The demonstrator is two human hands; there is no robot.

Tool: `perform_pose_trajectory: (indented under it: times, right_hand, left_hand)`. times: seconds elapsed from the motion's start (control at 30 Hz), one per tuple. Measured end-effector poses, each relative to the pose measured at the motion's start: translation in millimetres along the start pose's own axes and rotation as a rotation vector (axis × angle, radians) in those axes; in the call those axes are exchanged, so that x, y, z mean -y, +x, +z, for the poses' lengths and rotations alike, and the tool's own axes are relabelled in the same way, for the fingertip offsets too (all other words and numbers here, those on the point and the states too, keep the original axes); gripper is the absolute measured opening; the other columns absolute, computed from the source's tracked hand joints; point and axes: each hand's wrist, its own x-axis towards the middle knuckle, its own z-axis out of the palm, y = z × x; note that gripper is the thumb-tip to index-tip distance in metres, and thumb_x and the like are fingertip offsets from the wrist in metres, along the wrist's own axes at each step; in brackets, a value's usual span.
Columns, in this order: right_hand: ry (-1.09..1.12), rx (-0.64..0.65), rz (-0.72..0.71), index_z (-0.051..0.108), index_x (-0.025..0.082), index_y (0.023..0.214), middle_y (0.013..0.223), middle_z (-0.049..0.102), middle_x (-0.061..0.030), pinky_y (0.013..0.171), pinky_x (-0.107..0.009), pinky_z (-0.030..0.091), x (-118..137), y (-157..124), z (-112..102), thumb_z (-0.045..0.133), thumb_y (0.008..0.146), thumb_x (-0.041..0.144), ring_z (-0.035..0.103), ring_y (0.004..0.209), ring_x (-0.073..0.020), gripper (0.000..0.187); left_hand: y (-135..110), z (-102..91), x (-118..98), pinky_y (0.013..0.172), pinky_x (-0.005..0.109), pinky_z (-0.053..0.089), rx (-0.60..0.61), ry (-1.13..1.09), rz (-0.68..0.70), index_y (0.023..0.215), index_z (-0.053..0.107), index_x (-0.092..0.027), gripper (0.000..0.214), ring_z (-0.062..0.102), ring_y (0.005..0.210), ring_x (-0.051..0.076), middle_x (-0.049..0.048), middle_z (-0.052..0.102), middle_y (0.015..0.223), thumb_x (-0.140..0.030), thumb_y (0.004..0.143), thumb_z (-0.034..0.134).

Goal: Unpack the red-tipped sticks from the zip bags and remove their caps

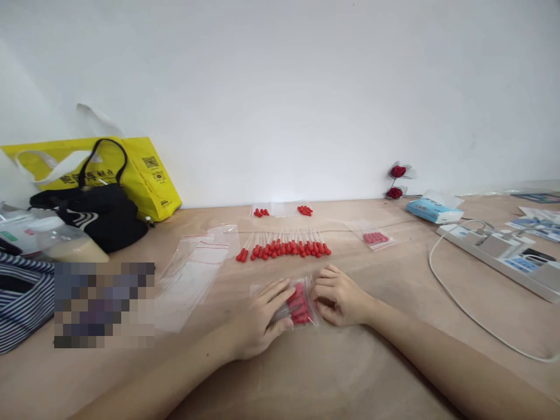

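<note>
A clear zip bag with several red-bulbed droppers in it lies at the near middle of the table. My left hand rests over its left part, fingers stretched out and thumb apart. At the bag's right edge, the fingers of my right hand are bent in and closed on the plastic; their tips are partly hidden. Just beyond lies a row of loose droppers, red rubber bulbs towards me and thin clear tubes pointing away. Empty zip bags are spread in a stack to the left.
A filled bag lies to the right, and more bagged droppers lie by the wall. A tissue pack, a power strip and its white cable are on the right. Yellow and black bags stand left.
</note>
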Motion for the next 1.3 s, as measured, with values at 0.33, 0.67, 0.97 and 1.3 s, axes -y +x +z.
perform_pose_trajectory:
  times: [0.33, 0.67, 0.97, 1.3]
  right_hand:
    - [0.210, 0.024, 0.248, 0.062, 0.023, 0.094, 0.079, 0.063, -0.0011, 0.073, -0.029, 0.033, -4.2, 1.4, 6.0, 0.046, 0.080, 0.015, 0.052, 0.078, -0.0134, 0.023]
    - [0.293, 0.058, 0.362, 0.059, 0.017, 0.088, 0.076, 0.060, -0.0022, 0.065, -0.025, 0.036, -3.1, 13.4, 11.6, 0.055, 0.077, 0.045, 0.051, 0.071, -0.0135, 0.030]
    - [0.689, 0.045, 0.477, 0.057, 0.016, 0.087, 0.078, 0.059, -0.0006, 0.061, -0.024, 0.041, 5.1, 18.2, 11.8, 0.061, 0.072, 0.036, 0.052, 0.067, -0.0111, 0.025]
    - [0.948, 0.098, 0.674, 0.060, 0.014, 0.077, 0.051, 0.046, 0.0058, 0.041, -0.018, 0.030, -10.1, 9.8, 7.0, 0.066, 0.065, 0.040, 0.037, 0.043, -0.0045, 0.029]
  left_hand:
    - [-1.5, -1.2, -1.0, 0.099, 0.045, 0.034, 0.034, -0.107, -0.061, 0.129, 0.034, -0.018, 0.049, 0.042, 0.119, 0.022, 0.0112, 0.046, 0.128, -0.032, 0.083, 0.046]
    - [-0.9, -1.8, -0.7, 0.094, 0.041, 0.039, -0.039, -0.157, -0.072, 0.127, 0.033, -0.021, 0.049, 0.050, 0.110, 0.021, 0.0092, 0.052, 0.122, -0.029, 0.082, 0.049]
    - [-0.2, -1.1, 0.2, 0.089, 0.038, 0.043, -0.062, -0.207, -0.061, 0.127, 0.033, -0.022, 0.050, 0.049, 0.110, 0.021, 0.0090, 0.051, 0.122, -0.030, 0.081, 0.050]
    - [-1.3, 1.8, 3.5, 0.092, 0.041, 0.040, -0.033, -0.148, -0.079, 0.126, 0.037, -0.021, 0.048, 0.048, 0.112, 0.022, 0.0106, 0.051, 0.123, -0.031, 0.081, 0.050]
